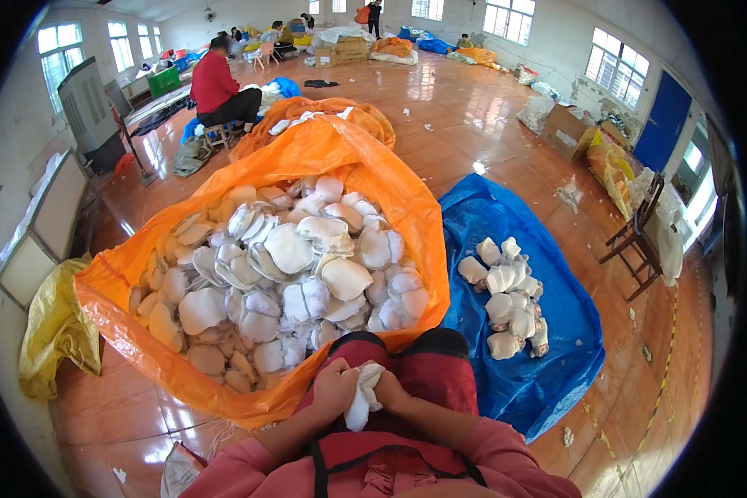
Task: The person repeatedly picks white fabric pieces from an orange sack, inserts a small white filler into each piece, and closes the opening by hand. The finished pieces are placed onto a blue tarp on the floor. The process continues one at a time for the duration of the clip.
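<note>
Over my lap, my left hand (335,390) and my right hand (391,392) are close together, fingers closed on a small white cloth piece (363,400). The cloth hangs down between them; its exact kind does not show. Just beyond my knees lies a spread orange plastic sack (407,195), heaped with white, rounded, padded cloth pieces (289,249). Some of those look bundled in stacks. To the right of my legs, a blue plastic sheet (548,307) carries a small pile of plump, folded white cloth bundles (510,299).
A person in red (217,83) sits on a low stool at the far left; others work at the back among sacks and boxes. A wooden chair (639,236) stands at right. A yellow sack (58,328) lies at left. Scraps dot the tiled floor (473,108).
</note>
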Demonstrator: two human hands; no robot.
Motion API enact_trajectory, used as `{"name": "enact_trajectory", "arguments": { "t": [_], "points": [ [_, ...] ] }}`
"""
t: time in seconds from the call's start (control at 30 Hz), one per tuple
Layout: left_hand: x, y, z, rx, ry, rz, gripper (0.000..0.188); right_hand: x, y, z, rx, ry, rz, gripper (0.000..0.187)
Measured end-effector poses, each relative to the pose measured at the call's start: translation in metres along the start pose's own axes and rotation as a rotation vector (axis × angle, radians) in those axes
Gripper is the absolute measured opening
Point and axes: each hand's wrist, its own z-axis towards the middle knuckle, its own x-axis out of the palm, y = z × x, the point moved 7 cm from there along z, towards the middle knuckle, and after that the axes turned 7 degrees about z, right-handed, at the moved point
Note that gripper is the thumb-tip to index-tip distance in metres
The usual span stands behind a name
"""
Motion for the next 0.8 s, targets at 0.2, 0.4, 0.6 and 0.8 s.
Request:
{"name": "enact_trajectory", "arguments": {
  "t": [0.2,0.4,0.6,0.8],
  "points": [
    [-0.007,-0.048,-0.006,0.147,-0.06,0.129,0.025,-0.006,-0.014,0.016,0.045,-0.07,1.117,0.014],
    [0.005,-0.024,0.011,0.06,0.082,-0.01,0.032,-0.032,0.016,0.021,-0.158,-0.155,-0.09,0.026],
    [0.0,-0.022,0.017,-0.083,0.346,-0.545,0.02,-0.052,0.005,0.019,-0.094,-0.248,0.304,0.042],
    [-0.021,0.003,0.034,0.301,0.312,-0.116,0.026,-0.076,0.056,0.006,-0.158,0.155,0.414,0.06]
  ]
}}
